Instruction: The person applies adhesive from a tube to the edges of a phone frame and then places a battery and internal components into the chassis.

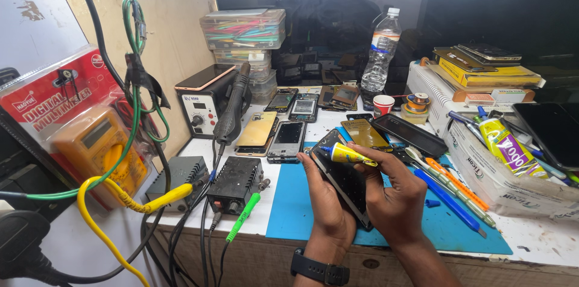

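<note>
Phone frame [344,181]: lower end hidden behind right hand [395,199] & left hand [325,202]; can't tell how far fingers wrap underneath. Glue tube [348,154]: back end covered by right fingers, nozzle tip too small to see if it touches frame. Both forearms cut off at bottom edge. Multimeter pack [72,124]: left side cut off, partly behind green cable [136,82]. Dark tablet [552,133] runs off right edge. Black plug [24,245] cut off bottom left. Background behind water bottle [381,51] too dark to tell. Table [543,242] front edge partly out of frame.
</note>
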